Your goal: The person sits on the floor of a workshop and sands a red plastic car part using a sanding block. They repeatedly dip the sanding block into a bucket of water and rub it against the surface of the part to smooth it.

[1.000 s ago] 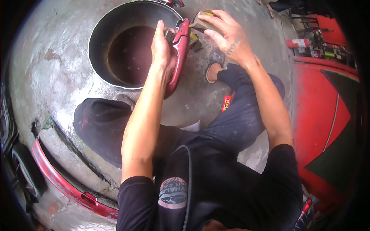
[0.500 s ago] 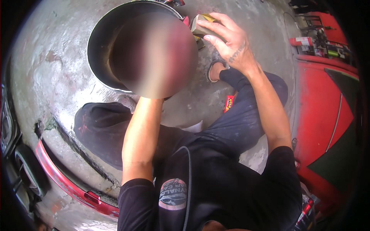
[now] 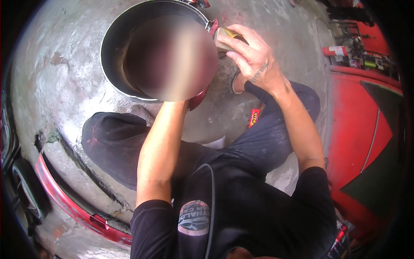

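My right hand point(image 3: 254, 56) is closed around a small tan-grey block point(image 3: 223, 39) with a yellowish sheet on it, which looks like a sanding block wrapped in sandpaper. The block is up against the right edge of a red glossy part point(image 3: 198, 99), most of which lies behind a blurred patch. From below, my left forearm point(image 3: 159, 151) reaches up into the same blur, so my left hand's fingers and anything in them are hidden. Behind this is a large round black container point(image 3: 114, 56) with a pale rim; its inside is partly covered by the blur.
I sit on a grey concrete floor point(image 3: 77, 99), legs bent. A small red packet point(image 3: 254, 117) lies by my right leg. Lower left are a long red curved car part point(image 3: 71, 203) and a tyre point(image 3: 31, 187). A red car panel point(image 3: 349, 125) stands at the right.
The right hand and block have shifted slightly left and down. More of the red part shows below the blur, and the left forearm has moved a little.
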Action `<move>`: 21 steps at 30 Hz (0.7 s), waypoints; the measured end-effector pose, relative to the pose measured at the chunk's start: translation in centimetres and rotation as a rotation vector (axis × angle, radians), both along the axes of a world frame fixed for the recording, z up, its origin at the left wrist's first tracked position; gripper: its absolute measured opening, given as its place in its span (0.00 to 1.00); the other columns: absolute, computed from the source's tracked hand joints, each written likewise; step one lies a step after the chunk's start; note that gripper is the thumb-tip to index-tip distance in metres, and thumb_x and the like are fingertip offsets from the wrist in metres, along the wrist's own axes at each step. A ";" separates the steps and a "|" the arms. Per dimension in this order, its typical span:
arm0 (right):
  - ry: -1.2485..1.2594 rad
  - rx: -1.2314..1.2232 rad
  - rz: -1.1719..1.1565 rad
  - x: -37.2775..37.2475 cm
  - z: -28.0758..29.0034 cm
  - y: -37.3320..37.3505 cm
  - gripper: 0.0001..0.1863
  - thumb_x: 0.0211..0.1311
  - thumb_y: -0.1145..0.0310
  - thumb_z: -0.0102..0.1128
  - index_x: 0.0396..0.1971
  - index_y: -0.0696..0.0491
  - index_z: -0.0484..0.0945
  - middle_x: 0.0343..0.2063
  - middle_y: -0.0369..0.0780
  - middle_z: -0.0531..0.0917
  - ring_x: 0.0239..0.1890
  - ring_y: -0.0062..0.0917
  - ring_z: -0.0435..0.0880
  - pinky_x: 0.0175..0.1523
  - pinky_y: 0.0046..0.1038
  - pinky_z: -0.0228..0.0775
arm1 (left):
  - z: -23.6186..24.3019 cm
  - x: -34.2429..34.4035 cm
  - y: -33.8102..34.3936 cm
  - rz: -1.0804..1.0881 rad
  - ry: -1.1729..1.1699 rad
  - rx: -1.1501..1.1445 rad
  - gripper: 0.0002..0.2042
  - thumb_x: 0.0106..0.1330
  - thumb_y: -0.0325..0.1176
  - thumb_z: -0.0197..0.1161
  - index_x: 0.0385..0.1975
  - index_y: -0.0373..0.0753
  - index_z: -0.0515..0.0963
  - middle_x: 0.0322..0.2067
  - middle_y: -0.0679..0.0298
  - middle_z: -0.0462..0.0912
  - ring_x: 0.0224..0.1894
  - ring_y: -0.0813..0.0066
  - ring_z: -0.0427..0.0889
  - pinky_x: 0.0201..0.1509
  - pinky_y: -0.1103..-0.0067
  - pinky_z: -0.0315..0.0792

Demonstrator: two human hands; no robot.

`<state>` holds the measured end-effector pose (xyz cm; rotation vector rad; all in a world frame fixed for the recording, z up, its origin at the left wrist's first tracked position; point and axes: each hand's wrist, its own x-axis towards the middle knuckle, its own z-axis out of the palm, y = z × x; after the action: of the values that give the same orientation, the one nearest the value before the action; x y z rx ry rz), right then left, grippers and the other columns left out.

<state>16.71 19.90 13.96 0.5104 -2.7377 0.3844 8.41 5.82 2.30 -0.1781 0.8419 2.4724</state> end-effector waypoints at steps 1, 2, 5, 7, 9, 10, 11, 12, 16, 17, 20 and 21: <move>0.017 0.016 0.003 -0.1 -0.1 0.5 0.25 0.57 0.74 0.72 0.57 0.48 0.86 0.54 0.45 0.82 0.52 0.43 0.84 0.59 0.41 0.78 | -0.2 0.0 0.0 -0.002 0.024 -0.046 0.15 0.80 0.45 0.57 0.41 0.38 0.78 0.40 0.62 0.81 0.44 0.73 0.79 0.51 0.72 0.75; 0.035 0.030 0.006 -0.2 -0.2 0.7 0.25 0.57 0.74 0.72 0.57 0.48 0.85 0.55 0.45 0.82 0.52 0.43 0.84 0.59 0.41 0.78 | -0.3 -0.1 -0.1 -0.004 0.049 -0.094 0.16 0.79 0.46 0.58 0.42 0.38 0.78 0.42 0.62 0.81 0.46 0.72 0.80 0.54 0.71 0.75; -0.001 -0.001 0.010 -0.1 -0.2 0.4 0.25 0.56 0.74 0.72 0.57 0.49 0.85 0.55 0.46 0.81 0.53 0.42 0.83 0.60 0.41 0.76 | -0.3 -0.2 0.1 0.024 0.128 -0.217 0.17 0.80 0.47 0.57 0.42 0.37 0.78 0.43 0.61 0.82 0.46 0.72 0.80 0.55 0.71 0.75; 0.042 0.038 0.023 -0.3 -1.2 0.2 0.25 0.56 0.74 0.72 0.57 0.48 0.85 0.55 0.45 0.81 0.53 0.42 0.83 0.60 0.42 0.76 | 0.1 -0.1 0.1 0.034 0.115 -0.240 0.18 0.81 0.48 0.55 0.41 0.37 0.79 0.41 0.61 0.82 0.44 0.73 0.79 0.53 0.72 0.74; 0.071 0.066 0.005 -0.2 -2.2 -0.1 0.25 0.56 0.73 0.72 0.57 0.48 0.85 0.55 0.45 0.81 0.53 0.42 0.82 0.59 0.42 0.76 | 1.4 0.1 -0.2 0.023 0.031 -0.212 0.20 0.82 0.47 0.52 0.39 0.35 0.80 0.37 0.62 0.81 0.40 0.74 0.76 0.49 0.73 0.72; 0.079 0.075 -0.019 0.0 -2.5 -0.2 0.25 0.57 0.73 0.72 0.57 0.47 0.85 0.55 0.45 0.81 0.53 0.43 0.82 0.59 0.42 0.76 | 1.4 0.2 -0.1 0.021 0.075 -0.274 0.21 0.81 0.47 0.51 0.39 0.34 0.80 0.38 0.61 0.82 0.40 0.73 0.77 0.50 0.72 0.71; 0.089 0.083 -0.040 0.0 -2.6 -0.4 0.25 0.57 0.72 0.72 0.57 0.47 0.86 0.55 0.45 0.81 0.53 0.43 0.82 0.59 0.42 0.75 | 1.2 0.2 0.0 0.022 0.119 -0.338 0.21 0.81 0.48 0.51 0.39 0.34 0.80 0.38 0.59 0.82 0.41 0.71 0.77 0.51 0.71 0.71; 0.091 0.088 -0.040 -0.1 -2.7 -0.2 0.24 0.57 0.72 0.73 0.56 0.47 0.86 0.55 0.45 0.82 0.53 0.43 0.82 0.58 0.43 0.75 | 1.0 0.1 0.1 0.023 0.163 -0.401 0.22 0.81 0.48 0.51 0.40 0.33 0.81 0.38 0.58 0.82 0.41 0.70 0.77 0.52 0.70 0.71; 0.147 0.078 -0.093 -1.1 -2.8 1.3 0.21 0.58 0.69 0.74 0.54 0.46 0.87 0.55 0.45 0.82 0.53 0.42 0.83 0.58 0.43 0.75 | -0.9 -0.3 0.6 0.060 0.217 -0.455 0.22 0.80 0.47 0.50 0.41 0.30 0.80 0.39 0.54 0.82 0.42 0.65 0.79 0.53 0.68 0.70; 0.173 0.070 -0.120 -1.3 -2.7 1.5 0.21 0.58 0.68 0.74 0.53 0.45 0.88 0.54 0.45 0.83 0.53 0.42 0.83 0.58 0.43 0.74 | -0.4 -0.1 0.5 0.065 0.222 -0.459 0.22 0.80 0.47 0.50 0.41 0.30 0.80 0.39 0.53 0.82 0.42 0.64 0.79 0.53 0.67 0.70; 0.167 0.060 -0.116 -1.1 -2.8 0.4 0.18 0.58 0.69 0.73 0.50 0.44 0.90 0.54 0.45 0.83 0.53 0.41 0.83 0.58 0.42 0.74 | -0.7 -0.3 0.6 0.091 0.267 -0.502 0.23 0.81 0.47 0.49 0.41 0.30 0.80 0.39 0.53 0.82 0.41 0.65 0.78 0.52 0.67 0.70; 0.152 0.061 -0.111 -1.0 -2.9 -0.1 0.18 0.58 0.70 0.73 0.50 0.44 0.90 0.54 0.45 0.83 0.52 0.41 0.83 0.58 0.42 0.73 | -0.7 -0.4 0.7 0.100 0.288 -0.519 0.23 0.81 0.47 0.48 0.41 0.30 0.80 0.39 0.54 0.82 0.41 0.66 0.78 0.51 0.68 0.70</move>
<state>15.67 19.79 11.01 0.3848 -2.6223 0.2250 8.01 6.48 1.61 -0.0428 1.6266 2.3499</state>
